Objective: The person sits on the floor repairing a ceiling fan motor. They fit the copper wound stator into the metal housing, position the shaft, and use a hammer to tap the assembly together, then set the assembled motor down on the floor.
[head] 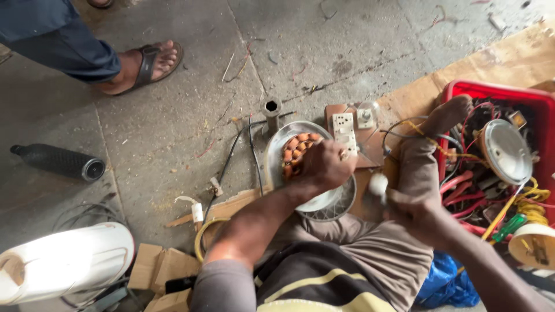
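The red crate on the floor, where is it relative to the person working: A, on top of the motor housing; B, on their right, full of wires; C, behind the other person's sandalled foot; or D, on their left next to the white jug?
B: the red crate sits beyond the right hand, packed with coloured wires and a round metal cover.

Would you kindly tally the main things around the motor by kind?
Motor with copper windings: 1
Red crate: 1
Black cylinder: 1
White jerrycan: 1
Socket board: 1
Total: 5
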